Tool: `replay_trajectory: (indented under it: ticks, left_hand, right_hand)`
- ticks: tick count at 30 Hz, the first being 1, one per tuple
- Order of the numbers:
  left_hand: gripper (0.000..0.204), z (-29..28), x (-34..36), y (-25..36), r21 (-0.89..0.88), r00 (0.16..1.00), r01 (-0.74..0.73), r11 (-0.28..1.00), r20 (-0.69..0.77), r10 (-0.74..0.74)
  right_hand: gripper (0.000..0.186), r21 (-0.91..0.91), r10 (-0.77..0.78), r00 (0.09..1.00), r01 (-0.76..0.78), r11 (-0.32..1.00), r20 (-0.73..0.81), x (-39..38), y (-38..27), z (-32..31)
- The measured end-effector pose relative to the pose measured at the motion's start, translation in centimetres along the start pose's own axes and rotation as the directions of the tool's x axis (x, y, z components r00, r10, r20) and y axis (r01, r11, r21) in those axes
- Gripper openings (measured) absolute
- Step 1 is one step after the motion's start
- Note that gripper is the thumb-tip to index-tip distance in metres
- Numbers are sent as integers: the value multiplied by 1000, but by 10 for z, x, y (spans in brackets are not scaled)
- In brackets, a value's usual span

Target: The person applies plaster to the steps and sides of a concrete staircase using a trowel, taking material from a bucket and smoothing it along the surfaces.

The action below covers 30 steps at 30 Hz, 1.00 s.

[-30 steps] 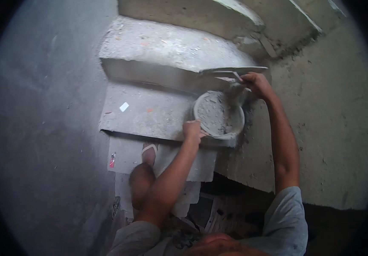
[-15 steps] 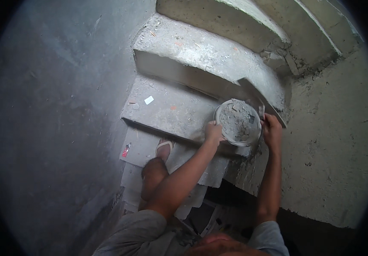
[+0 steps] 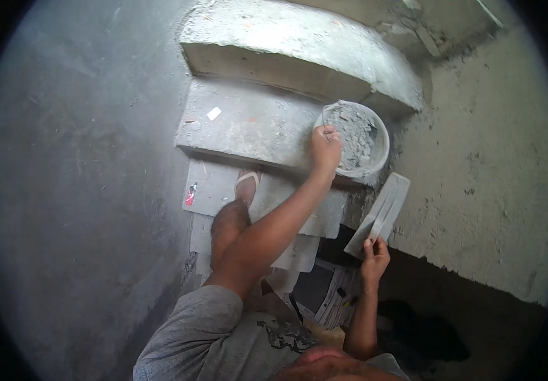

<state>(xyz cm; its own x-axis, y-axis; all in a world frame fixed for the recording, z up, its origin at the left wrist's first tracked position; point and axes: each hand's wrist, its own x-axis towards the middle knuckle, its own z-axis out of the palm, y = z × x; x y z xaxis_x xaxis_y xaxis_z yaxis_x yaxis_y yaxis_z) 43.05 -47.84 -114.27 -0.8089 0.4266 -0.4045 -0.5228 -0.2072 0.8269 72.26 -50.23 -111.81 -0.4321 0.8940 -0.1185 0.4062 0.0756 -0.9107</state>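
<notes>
No legible lettering or numbers

1. The left arm [image 3: 274, 232] slants up and rightward, almost straight, overlapping one bent leg [image 3: 229, 225].
2. The left hand [image 3: 328, 149] is closed, its back facing up, fingers curled inward.
3. The right forearm [image 3: 364, 311] points nearly straight upward, lower than the left hand.
4. The right hand [image 3: 375, 259] pinches between thumb and fingers, wrist nearly straight.
</notes>
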Motion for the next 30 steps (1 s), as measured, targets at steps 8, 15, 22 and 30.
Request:
replay_trajectory:
  ticks: [8,15,22,30]
  left_hand:
    - [34,27,-59,40,-124,888,199,972,442,-126]
    - [49,47,-132,54,-145,809,185,972,584,-67]
    - [39,35,-176,-3,-32,793,449,893,475,-382]
    - [28,-25,-163,-109,189,724,581,791,324,-609]
  right_hand:
    - [29,45,213,977,-214,976,28,-89,60,-30]
    - [34,-67,349,937,-346,936,32,-141,86,-40]
    - [37,-122,339,939,-330,936,60,-183,118,-70]
    - [31,-133,471,882,-469,873,-21,-210,128,-79]
